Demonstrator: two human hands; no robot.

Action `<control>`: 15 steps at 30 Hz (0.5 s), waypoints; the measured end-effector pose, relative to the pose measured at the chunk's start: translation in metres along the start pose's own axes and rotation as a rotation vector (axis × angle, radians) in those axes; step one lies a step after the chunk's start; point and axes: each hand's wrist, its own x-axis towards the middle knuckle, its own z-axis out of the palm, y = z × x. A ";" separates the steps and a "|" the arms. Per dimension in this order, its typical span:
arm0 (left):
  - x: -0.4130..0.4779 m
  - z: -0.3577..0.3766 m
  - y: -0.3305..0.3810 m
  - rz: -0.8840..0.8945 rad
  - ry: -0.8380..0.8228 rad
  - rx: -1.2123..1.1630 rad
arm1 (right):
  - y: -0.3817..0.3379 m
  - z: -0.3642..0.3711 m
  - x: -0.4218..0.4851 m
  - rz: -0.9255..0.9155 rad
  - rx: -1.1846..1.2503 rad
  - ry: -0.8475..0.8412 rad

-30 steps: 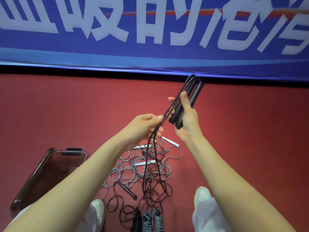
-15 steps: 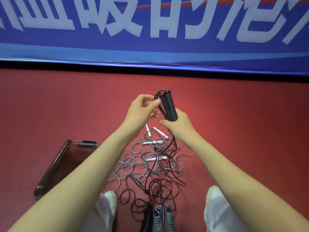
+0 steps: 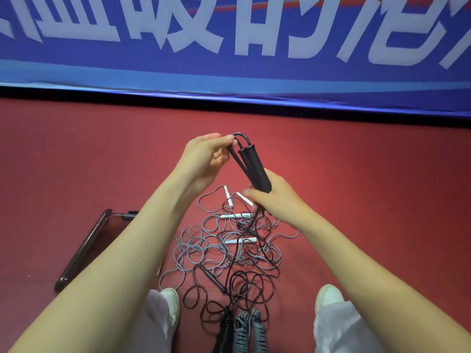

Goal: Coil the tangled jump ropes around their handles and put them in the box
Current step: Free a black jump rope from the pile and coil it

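My right grip (image 3: 277, 197) is clenched round the lower ends of two smooth black handles (image 3: 254, 169). They are slim, tapering cylinders held side by side and tilted toward 11 o'clock. My left grip (image 3: 204, 159) pinches the thin, glossy black cord (image 3: 242, 135) where it arches out of the handle tops in a tight loop.

From under my right grip the cord drops to the matte red floor (image 3: 369, 174) and joins the tangled pile (image 3: 204, 248) at 6 o'clock of my hands. The pile is wiry grey cord in loose overlapping rings with black cord looped through it. Short white handles (image 3: 234, 215) with narrowed tips lie near its far edge.

At the bottom edge lie three tightly wound bundles (image 3: 244, 332), one black and two grey, ribbed like springs. The box (image 3: 84, 248) is smoky translucent plastic with rounded corners. It sits on the floor at 9 o'clock of the pile, partly behind my left forearm.

Across 12 o'clock runs a blue banner (image 3: 229, 77) with large white Chinese characters, cropped at the top; one may be 的.
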 end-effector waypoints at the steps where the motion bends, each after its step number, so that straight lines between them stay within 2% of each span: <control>1: 0.001 0.000 0.001 -0.021 0.007 -0.045 | 0.000 0.000 0.000 0.003 0.032 -0.028; 6: 0.002 -0.002 0.000 -0.168 -0.027 -0.173 | -0.003 -0.005 -0.003 0.026 0.087 -0.105; 10: 0.002 0.000 -0.005 -0.195 -0.036 -0.255 | -0.005 0.000 -0.007 0.052 0.214 -0.126; 12: 0.004 0.000 -0.010 -0.128 -0.034 -0.166 | -0.005 0.002 -0.009 0.089 0.380 -0.115; 15: 0.004 0.001 -0.019 -0.047 -0.069 0.099 | -0.008 0.001 -0.010 0.136 0.618 -0.092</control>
